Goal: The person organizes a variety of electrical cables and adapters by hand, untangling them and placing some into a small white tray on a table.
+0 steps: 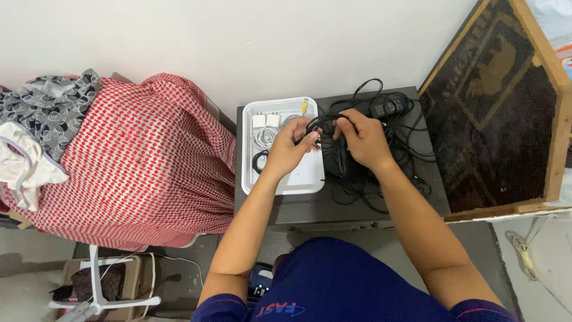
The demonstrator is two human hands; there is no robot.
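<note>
A thin black rubbery cable (325, 122) is gripped between two bare hands above the right edge of a shallow white rectangular plastic tray (298, 176). The cable is glossy and round in section, bent into a loose arc between the hands, and is run off to the right into a tangled heap of more black cables (381, 173). The left hand (290, 146) is curled around the cable, thumb and fingers pinched shut on it. The right hand (363, 138) is likewise closed on the same cable, fingers bent over it, just beside the left.

The tray is set on the left part of a dark, matt, flat-topped square table (310, 209). In the tray two small white cube-shaped chargers (266, 121) are seen side by side, with a coiled white cord (265, 138) below them and one small black coil (258, 161) lower left. One black oblong power adapter (387, 107) is laid at the back of the table among the cables.

To the left a rounded bundle is draped with a red-and-white patterned woven cloth (137, 161). To the right a dark framed board with a pale wooden edge (500, 107) is leaned against the white wall
</note>
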